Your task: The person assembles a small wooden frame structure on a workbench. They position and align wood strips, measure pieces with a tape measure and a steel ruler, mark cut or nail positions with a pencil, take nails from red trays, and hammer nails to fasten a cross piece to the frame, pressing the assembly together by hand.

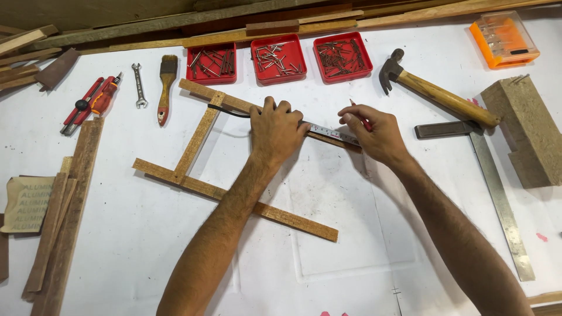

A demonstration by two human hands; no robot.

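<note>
White paper covers the desk [146,246], where toward its far edge the left hand [276,130] presses a tape measure [331,133] onto the partly joined wooden frame [199,137], while the right hand [374,131], grip clenched on a red pencil [362,117], marks it.

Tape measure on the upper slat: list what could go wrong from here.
1. The tape measure is pinned only by the left hand; if it slips along the upper slat, the mark could land off.
2. The right hand holds a red pencil near the slat's end, so the tip could run off the edge.
3. The wooden frame lies unclamped on the white table and may shift.
</note>
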